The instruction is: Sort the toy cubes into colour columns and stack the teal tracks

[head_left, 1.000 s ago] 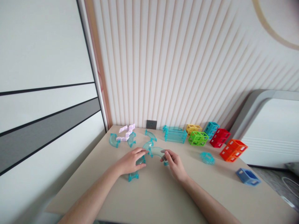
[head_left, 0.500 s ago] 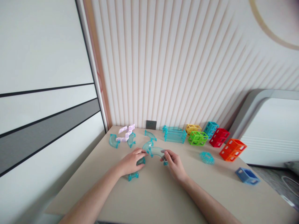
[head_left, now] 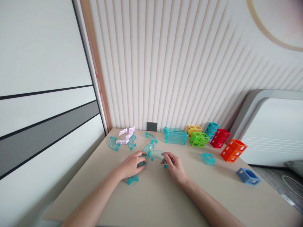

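My left hand (head_left: 131, 165) lies over a clear teal curved track piece (head_left: 133, 179) on the beige table (head_left: 156, 195), fingers curled on it. My right hand (head_left: 173, 165) pinches the right end of a second teal curved track piece (head_left: 156, 154), which arches between both hands. The left fingertips touch that arch's left end. A third curved piece (head_left: 149, 147) lies just behind the arch.
More teal curves (head_left: 113, 143) and a lilac zigzag piece (head_left: 127, 135) lie at the back left. A stack of teal straight tracks (head_left: 175, 137), coloured open cubes (head_left: 200, 139), an orange block (head_left: 233, 150), a teal ring (head_left: 208, 158) and a blue frame (head_left: 248, 176) spread rightwards. A white cabinet (head_left: 274, 129) stands right.
Both hands stay on the teal curved pieces with almost no movement. The view has shifted slightly, so everything sits a little to the left.
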`<state>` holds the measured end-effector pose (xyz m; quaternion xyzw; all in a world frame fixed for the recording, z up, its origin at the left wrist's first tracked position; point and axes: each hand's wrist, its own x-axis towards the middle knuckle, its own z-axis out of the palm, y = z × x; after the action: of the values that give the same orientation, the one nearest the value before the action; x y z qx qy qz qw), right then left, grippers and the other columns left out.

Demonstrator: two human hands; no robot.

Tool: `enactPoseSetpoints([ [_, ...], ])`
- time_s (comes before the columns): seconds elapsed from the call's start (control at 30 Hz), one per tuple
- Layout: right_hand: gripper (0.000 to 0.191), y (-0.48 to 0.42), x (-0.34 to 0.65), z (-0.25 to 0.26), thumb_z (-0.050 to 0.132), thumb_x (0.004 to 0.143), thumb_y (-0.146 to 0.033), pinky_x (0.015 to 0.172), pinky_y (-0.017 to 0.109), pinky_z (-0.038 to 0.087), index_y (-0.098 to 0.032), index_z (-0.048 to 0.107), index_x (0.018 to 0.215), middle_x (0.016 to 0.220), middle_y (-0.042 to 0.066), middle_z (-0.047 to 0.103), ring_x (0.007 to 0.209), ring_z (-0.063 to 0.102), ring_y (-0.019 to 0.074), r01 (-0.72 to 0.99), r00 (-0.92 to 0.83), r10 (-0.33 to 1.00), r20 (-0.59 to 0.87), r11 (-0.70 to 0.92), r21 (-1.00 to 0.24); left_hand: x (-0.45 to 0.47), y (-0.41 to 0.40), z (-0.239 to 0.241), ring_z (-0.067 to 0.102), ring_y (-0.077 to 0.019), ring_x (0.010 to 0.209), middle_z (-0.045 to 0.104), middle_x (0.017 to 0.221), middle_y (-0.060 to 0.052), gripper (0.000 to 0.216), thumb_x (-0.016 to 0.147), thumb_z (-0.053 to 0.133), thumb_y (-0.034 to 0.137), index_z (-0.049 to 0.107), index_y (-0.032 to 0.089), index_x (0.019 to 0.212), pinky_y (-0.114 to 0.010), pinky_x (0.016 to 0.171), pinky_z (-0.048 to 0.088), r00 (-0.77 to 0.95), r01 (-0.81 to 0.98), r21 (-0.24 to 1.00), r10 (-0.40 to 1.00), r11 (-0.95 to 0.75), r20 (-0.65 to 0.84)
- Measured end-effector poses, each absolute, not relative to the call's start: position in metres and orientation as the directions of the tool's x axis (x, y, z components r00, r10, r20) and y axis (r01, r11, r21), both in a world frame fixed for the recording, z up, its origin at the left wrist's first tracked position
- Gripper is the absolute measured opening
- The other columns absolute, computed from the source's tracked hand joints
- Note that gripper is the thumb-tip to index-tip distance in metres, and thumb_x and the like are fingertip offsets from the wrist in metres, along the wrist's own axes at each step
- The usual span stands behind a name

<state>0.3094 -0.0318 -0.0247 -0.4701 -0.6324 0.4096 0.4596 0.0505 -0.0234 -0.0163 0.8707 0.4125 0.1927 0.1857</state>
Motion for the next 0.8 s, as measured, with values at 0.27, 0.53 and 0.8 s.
enactPoseSetpoints([
  [0.27,0.059,-0.0335,0.3080,-0.0225,0.049,0.089,-0.069,0.058,0.027,0.047,-0.014,0.069,0.098,0.070,0.006,0.070,0.064,0.058,0.0175,0.219,-0.135,0.972,0.192,0.218,-0.951,0.0503,-0.0270,-0.0132,0.058,-0.0257,0.127,0.054,0.145,-0.007,0.011,0.089,0.060,0.023,0.069,0.023,0.096,-0.038,0.107,0.044,0.593,0.630,0.533,0.793,-0.565,0.139],
  [0.53,0.061,-0.0284,0.3094,-0.0227,0.053,0.085,-0.072,0.061,0.029,0.047,-0.015,0.069,0.099,0.069,0.006,0.072,0.063,0.061,0.0178,0.086,-0.054,0.980,0.191,0.195,-0.977,0.0468,-0.0232,-0.0173,0.049,-0.0251,0.136,0.051,0.148,-0.008,0.008,0.090,0.062,0.027,0.069,0.023,0.095,-0.039,0.115,0.036,0.576,0.605,0.537,0.789,-0.588,0.215],
  [0.8,0.060,-0.0267,0.3136,-0.0194,0.062,0.080,-0.072,0.073,0.034,0.051,-0.016,0.067,0.101,0.071,0.006,0.074,0.071,0.068,0.0219,-0.110,0.020,0.996,0.091,0.093,-0.990,0.0526,-0.0260,-0.0076,0.067,-0.0204,0.090,0.074,0.102,-0.005,0.020,0.087,0.066,0.041,0.059,0.022,0.089,-0.030,0.081,0.050,0.412,0.461,0.789,0.885,-0.407,0.216],
])
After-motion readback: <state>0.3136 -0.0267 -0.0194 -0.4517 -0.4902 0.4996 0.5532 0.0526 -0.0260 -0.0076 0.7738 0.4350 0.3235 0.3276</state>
